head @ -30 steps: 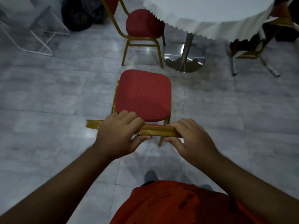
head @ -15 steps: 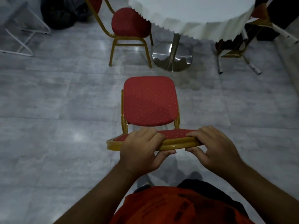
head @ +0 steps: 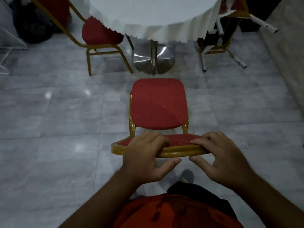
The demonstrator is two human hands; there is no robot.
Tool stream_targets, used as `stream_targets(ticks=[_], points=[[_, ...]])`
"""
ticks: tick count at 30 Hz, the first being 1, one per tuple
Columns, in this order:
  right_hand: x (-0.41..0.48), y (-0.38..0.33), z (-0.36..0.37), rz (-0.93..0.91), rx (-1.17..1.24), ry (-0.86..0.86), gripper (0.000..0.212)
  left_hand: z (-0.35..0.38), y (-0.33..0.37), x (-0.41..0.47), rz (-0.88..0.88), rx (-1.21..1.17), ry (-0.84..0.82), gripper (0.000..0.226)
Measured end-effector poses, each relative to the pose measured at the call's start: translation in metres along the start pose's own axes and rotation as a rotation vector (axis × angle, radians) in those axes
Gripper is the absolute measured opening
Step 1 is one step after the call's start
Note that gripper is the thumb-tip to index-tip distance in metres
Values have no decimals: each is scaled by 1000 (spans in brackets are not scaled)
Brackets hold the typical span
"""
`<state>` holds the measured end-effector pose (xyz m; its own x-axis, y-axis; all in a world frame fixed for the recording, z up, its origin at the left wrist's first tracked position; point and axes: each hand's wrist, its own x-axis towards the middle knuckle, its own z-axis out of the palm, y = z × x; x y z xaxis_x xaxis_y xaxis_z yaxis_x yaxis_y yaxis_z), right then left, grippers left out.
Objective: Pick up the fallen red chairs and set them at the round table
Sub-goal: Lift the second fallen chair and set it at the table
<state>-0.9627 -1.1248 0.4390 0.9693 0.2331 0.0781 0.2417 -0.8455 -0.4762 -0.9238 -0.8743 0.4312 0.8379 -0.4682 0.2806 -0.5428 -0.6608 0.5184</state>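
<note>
Head view, looking down: a second red chair [head: 102, 34] stands at far left beside the round table [head: 153, 15]. The left hand [head: 146, 155] and right hand [head: 220, 155] both grasp the gold top rail of an upright red chair [head: 158, 104] facing the table.

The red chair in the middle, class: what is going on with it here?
A person holds the red chair upright by its gold top rail, left hand and right hand gripping it. It faces the round table but stands short of it. Another chair is already at the table's left side.
</note>
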Motion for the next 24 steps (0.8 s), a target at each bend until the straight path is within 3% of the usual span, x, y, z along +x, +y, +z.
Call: stream_targets(ticks=[4,8,17,24], points=[[5,29,-12,38,30,-54,40,20,17,27,-66,-17,-8,37],[17,39,-8,91,33,18,34,34,25,37,-148,96,83,35],[49,60,-6,15,-4,131,40,33,9,51,-306,200,126,70],[98,63,-7,57,-105,202,51,37,-14,104,-403,259,140,57]])
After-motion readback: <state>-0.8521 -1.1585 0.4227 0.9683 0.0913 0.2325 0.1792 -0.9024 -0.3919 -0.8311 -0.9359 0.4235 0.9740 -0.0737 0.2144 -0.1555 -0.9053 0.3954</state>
